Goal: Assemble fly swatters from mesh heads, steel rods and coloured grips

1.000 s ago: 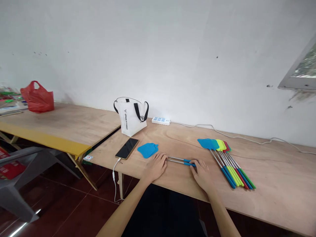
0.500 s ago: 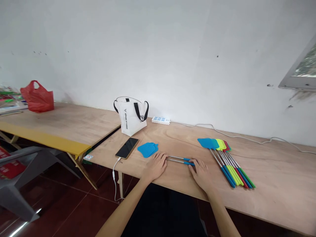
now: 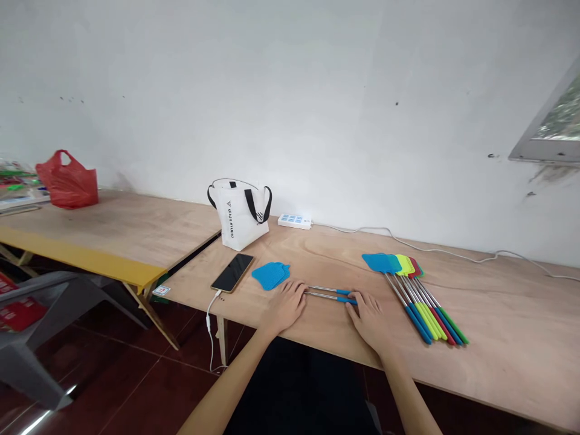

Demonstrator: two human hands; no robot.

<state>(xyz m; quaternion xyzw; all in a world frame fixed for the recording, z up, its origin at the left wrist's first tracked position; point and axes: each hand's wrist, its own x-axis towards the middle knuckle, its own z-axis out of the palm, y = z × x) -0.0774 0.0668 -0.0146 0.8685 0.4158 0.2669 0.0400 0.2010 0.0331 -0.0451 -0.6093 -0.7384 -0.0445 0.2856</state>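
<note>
Two blue fly swatters lie in front of me, their blue heads (image 3: 270, 275) at the left and their metal shafts with blue handles (image 3: 347, 299) between my hands. Palm down on the table, my left hand (image 3: 289, 302) rests beside the heads, over the left ends of the shafts. It hides whether heads and shafts join there. My right hand (image 3: 368, 314) lies flat with its fingers apart, its fingertips and thumb at the handle ends. Farther right is a fanned row of several fly swatters (image 3: 414, 296) with blue, yellow, red and green parts.
A phone (image 3: 232, 272) on a white charging cable lies left of the blue heads. Behind it stands a white bag (image 3: 242, 217) with black straps. A power strip (image 3: 294, 221) and its cord run along the wall. A red plastic bag (image 3: 67, 181) sits on the neighbouring table.
The view has shifted very slightly. Both hands and the fly swatters stay where they were.
</note>
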